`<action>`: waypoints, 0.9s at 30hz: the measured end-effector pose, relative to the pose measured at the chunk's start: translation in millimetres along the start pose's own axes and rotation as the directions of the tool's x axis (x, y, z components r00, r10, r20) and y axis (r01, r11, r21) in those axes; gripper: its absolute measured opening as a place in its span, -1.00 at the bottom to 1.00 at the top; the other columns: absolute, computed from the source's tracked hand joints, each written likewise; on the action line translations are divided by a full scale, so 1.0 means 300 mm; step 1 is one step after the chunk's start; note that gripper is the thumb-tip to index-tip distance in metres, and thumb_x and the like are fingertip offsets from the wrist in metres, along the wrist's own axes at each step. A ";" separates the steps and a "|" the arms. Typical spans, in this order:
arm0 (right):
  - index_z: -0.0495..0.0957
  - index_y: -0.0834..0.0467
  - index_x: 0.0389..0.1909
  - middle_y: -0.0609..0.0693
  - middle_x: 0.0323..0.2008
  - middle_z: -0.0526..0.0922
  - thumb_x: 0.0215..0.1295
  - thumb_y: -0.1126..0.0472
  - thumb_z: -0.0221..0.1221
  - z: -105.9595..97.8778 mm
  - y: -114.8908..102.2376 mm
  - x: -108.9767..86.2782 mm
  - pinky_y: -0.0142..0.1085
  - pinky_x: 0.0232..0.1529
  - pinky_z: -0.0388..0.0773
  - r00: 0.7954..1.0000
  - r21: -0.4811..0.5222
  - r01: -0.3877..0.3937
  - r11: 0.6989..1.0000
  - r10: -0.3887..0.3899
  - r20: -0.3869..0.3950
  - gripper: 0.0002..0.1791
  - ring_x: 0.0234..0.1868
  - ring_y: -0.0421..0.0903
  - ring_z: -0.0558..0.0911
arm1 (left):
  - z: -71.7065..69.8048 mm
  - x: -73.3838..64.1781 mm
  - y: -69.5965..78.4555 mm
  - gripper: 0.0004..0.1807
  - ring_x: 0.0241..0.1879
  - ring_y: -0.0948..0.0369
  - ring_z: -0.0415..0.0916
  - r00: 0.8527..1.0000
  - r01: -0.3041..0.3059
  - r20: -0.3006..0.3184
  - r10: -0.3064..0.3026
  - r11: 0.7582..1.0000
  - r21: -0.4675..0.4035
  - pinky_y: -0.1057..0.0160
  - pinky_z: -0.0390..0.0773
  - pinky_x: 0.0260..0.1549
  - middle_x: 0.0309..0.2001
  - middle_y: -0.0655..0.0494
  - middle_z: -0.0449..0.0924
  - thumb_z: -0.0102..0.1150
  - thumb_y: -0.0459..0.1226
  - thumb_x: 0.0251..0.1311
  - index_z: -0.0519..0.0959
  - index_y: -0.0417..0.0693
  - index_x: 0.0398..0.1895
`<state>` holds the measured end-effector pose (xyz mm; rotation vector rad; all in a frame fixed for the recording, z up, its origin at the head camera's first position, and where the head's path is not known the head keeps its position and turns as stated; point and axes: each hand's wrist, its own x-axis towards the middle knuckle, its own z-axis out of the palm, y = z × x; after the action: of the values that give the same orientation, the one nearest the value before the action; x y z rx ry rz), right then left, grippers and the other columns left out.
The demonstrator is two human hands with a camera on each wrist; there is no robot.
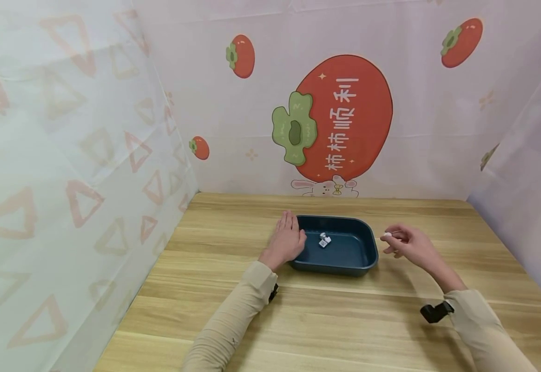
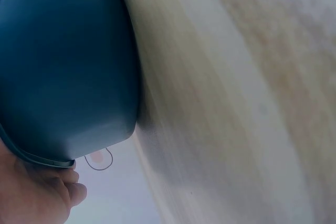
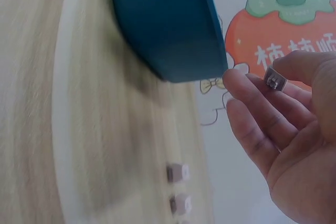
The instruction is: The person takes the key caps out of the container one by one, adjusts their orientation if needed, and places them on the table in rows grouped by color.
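Observation:
A dark blue tray [image 1: 337,269] sits on the wooden table. My left hand [image 1: 285,242] holds its left end, the thumb over the rim and the fingers along the outside; in the left wrist view their tips bend down past the rim. Just off the tray's right end, my right hand [image 1: 409,245] pinches a small white square piece [image 3: 274,80] between thumb and fingers. In the right wrist view that piece shows a grey, patterned face. Several similar white pieces [image 1: 324,240] lie together inside the tray, left of its middle.
Two more small pale pieces [image 3: 178,172] rest on the table in the right wrist view, with a bit of another below them. A patterned curtain [image 1: 75,170] borders the table on the left, and a persimmon-print sheet [image 1: 261,108] hangs behind it.

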<state>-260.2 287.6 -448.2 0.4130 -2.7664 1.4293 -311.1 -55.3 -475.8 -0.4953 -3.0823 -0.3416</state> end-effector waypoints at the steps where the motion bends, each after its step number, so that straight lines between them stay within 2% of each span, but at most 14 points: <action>1: 0.46 0.36 0.05 0.42 -0.07 0.65 0.44 0.07 0.11 -0.002 0.010 -0.002 -0.26 -0.43 0.68 1.000 -0.010 0.006 1.000 -0.006 -0.005 -0.58 -0.36 -0.14 0.76 | 0.001 0.000 -0.001 -0.31 0.59 -0.03 -0.31 1.000 0.000 0.000 0.000 1.000 -0.003 0.04 -0.10 0.54 0.58 -0.20 -0.22 -0.45 -0.04 0.52 -0.07 -0.29 0.54; 5: 0.53 0.35 -0.02 0.33 -0.25 0.66 0.41 0.10 0.15 -0.010 0.049 -0.015 -0.22 -0.48 0.67 1.000 -0.071 0.021 0.997 -0.022 -0.013 -0.63 -0.45 -0.13 0.69 | 0.001 0.000 -0.002 -0.31 0.59 -0.04 -0.31 1.000 -0.003 0.000 0.003 1.000 0.000 0.04 -0.10 0.54 0.58 -0.21 -0.21 -0.45 -0.04 0.52 -0.08 -0.29 0.54; 9: 0.55 0.35 -0.08 0.23 -0.40 0.61 0.38 0.14 0.18 -0.017 0.078 -0.027 -0.22 -0.48 0.66 1.000 -0.097 -0.013 0.995 0.014 0.006 -0.68 -0.52 -0.07 0.62 | 0.000 -0.001 -0.002 -0.31 0.59 -0.04 -0.29 1.000 0.001 0.000 -0.001 1.000 0.001 0.04 -0.10 0.54 0.58 -0.20 -0.22 -0.45 -0.04 0.52 -0.08 -0.28 0.55; 14: 0.55 0.36 -0.10 0.18 -0.36 0.65 0.36 0.16 0.20 -0.024 0.102 -0.043 -0.26 -0.47 0.64 0.998 -0.124 -0.056 0.991 0.059 0.023 -0.69 -0.51 -0.09 0.61 | -0.002 -0.003 0.000 -0.31 0.59 -0.04 -0.30 1.000 0.005 0.000 -0.005 1.000 -0.002 0.03 -0.11 0.54 0.59 -0.19 -0.24 -0.44 -0.03 0.52 -0.09 -0.28 0.55; 18: 0.59 0.33 -0.09 0.12 -0.31 0.68 0.34 0.15 0.22 -0.028 0.122 -0.051 -0.33 -0.47 0.58 0.998 -0.180 -0.061 0.982 0.066 0.025 -0.69 -0.49 -0.18 0.59 | -0.003 -0.004 0.001 -0.31 0.59 -0.04 -0.30 1.000 0.008 0.001 -0.008 1.000 0.006 0.04 -0.11 0.54 0.59 -0.19 -0.23 -0.45 -0.03 0.52 -0.09 -0.28 0.55; 23: 0.61 0.27 -0.05 0.02 -0.43 0.63 0.34 0.10 0.21 -0.034 0.156 -0.054 -0.36 -0.52 0.49 0.992 -0.243 -0.094 0.966 0.110 0.057 -0.68 -0.52 -0.23 0.53 | -0.003 -0.004 0.001 -0.31 0.59 -0.04 -0.30 1.000 0.004 0.001 -0.004 1.000 0.006 0.04 -0.10 0.54 0.59 -0.20 -0.22 -0.44 -0.03 0.53 -0.09 -0.27 0.55; 27: 0.58 0.29 0.00 0.00 -0.50 0.56 0.35 0.08 0.20 -0.034 0.181 -0.054 -0.33 -0.54 0.52 0.982 -0.226 -0.133 0.965 0.159 0.104 -0.62 -0.55 -0.18 0.54 | -0.005 -0.004 0.001 -0.31 0.59 -0.04 -0.30 1.000 0.001 -0.002 -0.001 1.000 0.008 0.04 -0.10 0.54 0.58 -0.20 -0.22 -0.45 -0.04 0.52 -0.08 -0.28 0.55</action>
<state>-258.3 329.7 -487.7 0.3051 -3.0676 1.1389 -309.8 -55.7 -474.3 -0.4930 -3.0807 -0.3296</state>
